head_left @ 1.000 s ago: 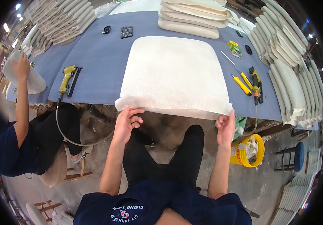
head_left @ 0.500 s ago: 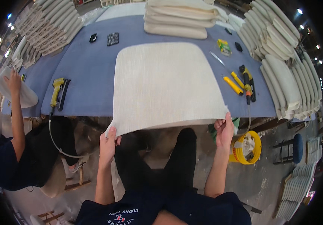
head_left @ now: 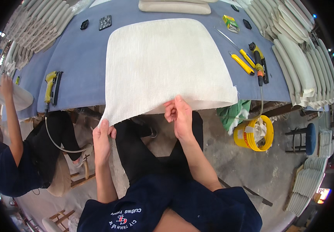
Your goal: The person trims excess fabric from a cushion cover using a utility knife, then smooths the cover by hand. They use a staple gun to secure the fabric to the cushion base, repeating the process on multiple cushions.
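Pinching the near left corner of the cream fabric sheet, the left hand was closed on the cloth just below the bench edge, thumb on top and fingers beneath. The sheet lay spread flat over the blue bench top, its front hem hanging a little past the edge toward the person. Further right, the right hand gripped that hem near its middle, fingers curled shut on a small fold of the weave.

Doing this step well seemed to call for even tension: both hands would need to pull with like force, so the cloth stayed square and no diagonal crease ran across it. The right hand sat well short of the sheet's right corner, so that side hung free and could drag or skew; a grip nearer that corner looked the safer choice.

On the left of the bench lay a yellow staple gun, its hose trailing off the edge, clear of the cloth. To the right rested yellow-handled tools, near the sheet's edge but not touching it. A co-worker's hand worked on a separate pad at far left.
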Tool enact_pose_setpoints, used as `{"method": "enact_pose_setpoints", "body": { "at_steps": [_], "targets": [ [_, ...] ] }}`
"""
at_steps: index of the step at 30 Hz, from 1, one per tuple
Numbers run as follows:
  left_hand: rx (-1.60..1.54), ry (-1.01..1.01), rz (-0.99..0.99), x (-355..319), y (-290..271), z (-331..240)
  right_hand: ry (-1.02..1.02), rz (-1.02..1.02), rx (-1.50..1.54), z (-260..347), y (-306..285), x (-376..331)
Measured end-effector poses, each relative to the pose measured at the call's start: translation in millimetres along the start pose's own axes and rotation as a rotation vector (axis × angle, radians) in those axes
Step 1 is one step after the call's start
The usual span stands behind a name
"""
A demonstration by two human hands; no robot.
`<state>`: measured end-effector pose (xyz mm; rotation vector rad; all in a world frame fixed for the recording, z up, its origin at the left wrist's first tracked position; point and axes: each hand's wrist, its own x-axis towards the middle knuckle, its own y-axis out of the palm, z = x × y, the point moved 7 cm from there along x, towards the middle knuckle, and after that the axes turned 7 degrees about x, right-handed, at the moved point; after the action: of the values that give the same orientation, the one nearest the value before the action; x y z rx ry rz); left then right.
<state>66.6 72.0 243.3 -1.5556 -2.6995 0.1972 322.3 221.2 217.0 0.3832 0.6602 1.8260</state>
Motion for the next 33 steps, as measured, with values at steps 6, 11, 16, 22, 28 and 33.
{"method": "enact_pose_setpoints", "body": {
  "at_steps": [6, 11, 16, 22, 28, 33],
  "targets": [
    [0.114, -0.01, -0.015, -0.4, -7.9, -1.3, -0.018, -0.253, 0.033, 1.4, 5.5, 2.6],
    [0.686, 0.111, 0.084, 2.8, -21.5, -55.8, -0.021, -0.181, -0.056, -18.5, -18.7, -3.0],
    [0.944, 0.481, 0.015, 66.0, 17.8, -173.6, -0.082, -0.137, -0.173, -22.4, -37.7, 0.4],
    [1.028, 1.022, 0.317, 271.9, 198.6, -251.2, -0.122, -0.188, -0.202, -24.9, -37.7, -0.9],
    [1.362, 0.471, 0.239, 401.7, 258.9, -100.5, -0.146, -0.174, -0.299, -47.8, -48.8, 5.2],
    [1.342, 0.458, 0.336, 386.8, 284.3, -118.5, -0.277, -0.141, -0.26, -18.3, -46.3, 5.1]
  ]
}}
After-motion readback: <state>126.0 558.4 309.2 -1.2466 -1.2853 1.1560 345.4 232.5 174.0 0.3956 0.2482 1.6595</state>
